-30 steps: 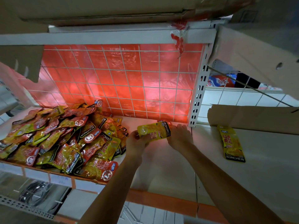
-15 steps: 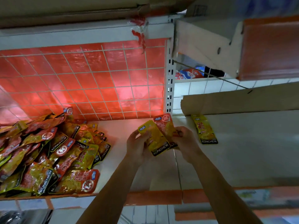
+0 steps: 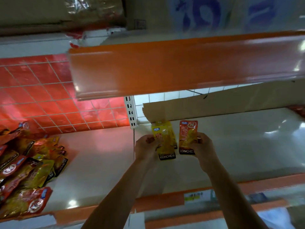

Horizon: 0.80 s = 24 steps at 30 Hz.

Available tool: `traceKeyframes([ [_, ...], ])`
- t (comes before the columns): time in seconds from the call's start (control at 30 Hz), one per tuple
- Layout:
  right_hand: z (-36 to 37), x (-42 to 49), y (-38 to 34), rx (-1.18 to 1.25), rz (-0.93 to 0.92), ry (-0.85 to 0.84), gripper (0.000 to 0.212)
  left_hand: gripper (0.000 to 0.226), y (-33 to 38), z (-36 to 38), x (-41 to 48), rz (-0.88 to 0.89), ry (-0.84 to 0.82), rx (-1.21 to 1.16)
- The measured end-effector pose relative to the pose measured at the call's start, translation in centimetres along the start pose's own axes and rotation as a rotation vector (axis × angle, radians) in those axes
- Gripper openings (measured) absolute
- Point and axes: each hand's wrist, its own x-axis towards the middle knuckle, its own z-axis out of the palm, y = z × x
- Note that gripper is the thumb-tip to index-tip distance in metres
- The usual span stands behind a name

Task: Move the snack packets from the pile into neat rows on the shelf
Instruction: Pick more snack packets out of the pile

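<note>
Head view, looking down at a white shelf. Half a second ago both hands held two packets fanned together in front of the slotted upright post. Now the packets are parted, one in each hand, and both sit to the right of the post, while the camera has swung right so the pile of packets lies at the far left edge of the picture. The left hand grips a yellow packet by its left edge, fingers curled round it and thumb on its front. This packet overlaps a second yellow packet that lies flat on the shelf, its top edge against a strip of cardboard. The right hand pinches a red packet by its right edge, fingers curled behind and thumb in front. The red packet stands just beside the yellow one with a narrow gap between them, both with their dark printed bands toward the camera. Whether the two held packets touch the shelf cannot be told. A red panel with a white wire grid backs the left section above the pile. The orange front edge of an upper shelf crosses the top of the picture, blurred.
</note>
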Motion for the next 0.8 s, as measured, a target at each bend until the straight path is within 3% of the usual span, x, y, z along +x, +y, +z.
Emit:
traceKeyframes([
  [0.27,-4.4,1.6,1.5,-0.056,0.012,-0.067,0.042,0.035,-0.2,3.6,-0.2,0.080,0.216,0.211],
  [0.8,-7.9,2.3,2.4,-0.193,-0.027,-0.225,0.037,0.027,-0.2,5.4,-0.1,0.119,0.403,0.429],
])
